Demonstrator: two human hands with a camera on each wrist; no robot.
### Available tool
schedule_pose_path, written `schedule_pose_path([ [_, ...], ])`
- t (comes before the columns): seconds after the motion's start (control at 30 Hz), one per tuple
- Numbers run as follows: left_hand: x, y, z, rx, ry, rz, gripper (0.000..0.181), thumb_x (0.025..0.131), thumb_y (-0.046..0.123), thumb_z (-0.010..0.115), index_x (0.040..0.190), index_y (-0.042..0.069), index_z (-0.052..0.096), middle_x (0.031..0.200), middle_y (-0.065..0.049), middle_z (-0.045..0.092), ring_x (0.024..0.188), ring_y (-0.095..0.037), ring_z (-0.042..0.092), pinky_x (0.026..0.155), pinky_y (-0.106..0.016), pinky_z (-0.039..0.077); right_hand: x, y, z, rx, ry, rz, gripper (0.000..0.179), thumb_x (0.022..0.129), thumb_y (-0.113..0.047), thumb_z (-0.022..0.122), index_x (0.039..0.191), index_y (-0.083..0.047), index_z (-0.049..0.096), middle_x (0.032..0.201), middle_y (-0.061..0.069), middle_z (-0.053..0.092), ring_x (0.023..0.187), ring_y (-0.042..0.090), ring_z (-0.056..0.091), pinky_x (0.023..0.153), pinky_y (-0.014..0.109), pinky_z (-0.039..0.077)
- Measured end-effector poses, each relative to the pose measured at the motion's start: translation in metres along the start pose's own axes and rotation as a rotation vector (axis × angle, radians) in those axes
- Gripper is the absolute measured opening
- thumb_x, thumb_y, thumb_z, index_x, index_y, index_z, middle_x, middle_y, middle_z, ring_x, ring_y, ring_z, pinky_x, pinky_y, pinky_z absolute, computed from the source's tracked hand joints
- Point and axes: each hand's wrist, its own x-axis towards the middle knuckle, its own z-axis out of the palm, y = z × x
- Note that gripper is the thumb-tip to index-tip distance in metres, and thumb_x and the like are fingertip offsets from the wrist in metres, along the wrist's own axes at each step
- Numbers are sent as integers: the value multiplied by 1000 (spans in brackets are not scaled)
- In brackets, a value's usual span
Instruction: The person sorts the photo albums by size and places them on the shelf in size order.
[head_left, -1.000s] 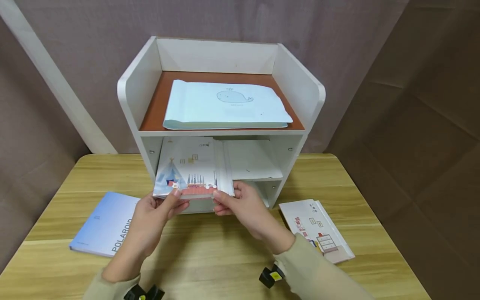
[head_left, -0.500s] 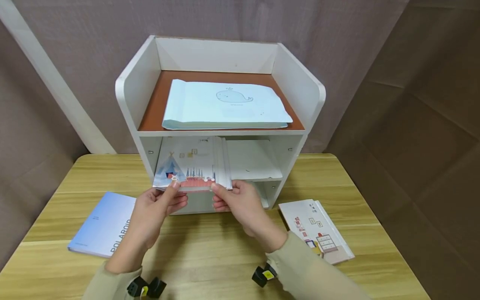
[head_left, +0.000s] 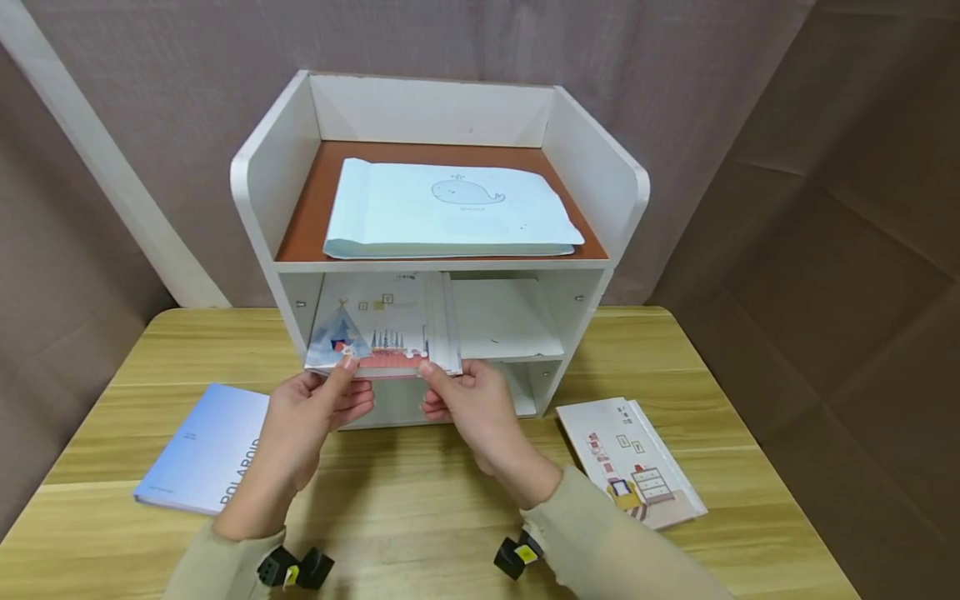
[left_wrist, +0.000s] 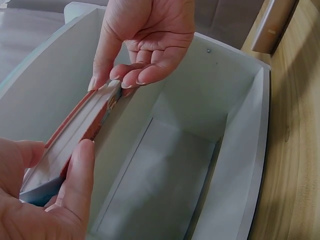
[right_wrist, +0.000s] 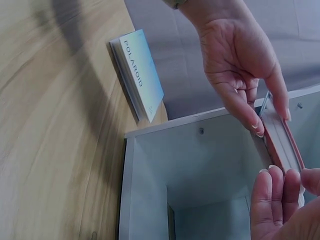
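Both hands hold the front edge of a hardcover book [head_left: 382,325] with a blue tent drawn on its cover. It lies flat, mostly inside the middle compartment of a white shelf unit [head_left: 442,266], toward its left side. My left hand [head_left: 311,425] pinches the front left corner, thumb on top and fingers beneath. At the front right corner my right hand [head_left: 480,417] grips in the same way. In the left wrist view the book's page edge [left_wrist: 70,135] shows between the two hands. The back of the book is hidden under the upper board.
A pale whale-print book [head_left: 457,208] lies on the brown top shelf [head_left: 300,225]. On the wooden table [head_left: 420,517], a blue "POLAROID" book [head_left: 202,450] is at left, partly behind the left forearm. A white book with a drawn dresser [head_left: 633,462] lies at right.
The tent book has slid deeper into the middle compartment, away from me. Both hands have moved forward with it, still gripping its front edge.
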Motion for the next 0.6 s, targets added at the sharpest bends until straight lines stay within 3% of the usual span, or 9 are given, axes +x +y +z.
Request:
schedule_pose_path([
  [0.3, -10, -6, 5, 52, -36, 76, 54, 96, 35, 61, 128, -6, 44, 118, -23, 58, 101, -28, 66, 83, -40, 55, -2, 5, -10, -117, -22, -36, 47, 86, -38, 73, 108, 0, 56, 91, 13, 68, 79, 22, 66, 72, 37, 58],
  [0.43, -15, -11, 5, 130, -67, 109, 56, 96, 36, 61, 132, -3, 44, 127, -20, 53, 112, -31, 59, 84, -38, 55, -6, 6, -20, -259, -10, -110, 46, 85, -42, 74, 111, -6, 59, 97, 9, 64, 83, 20, 61, 73, 32, 55],
  [0.6, -21, -19, 8, 180, -88, 136, 54, 93, 29, 67, 132, -1, 46, 133, -17, 51, 114, -32, 57, 84, -35, 55, -10, 11, -38, -394, -4, -206, 43, 85, -41, 73, 112, -10, 62, 102, 1, 64, 92, 19, 59, 82, 36, 51],
])
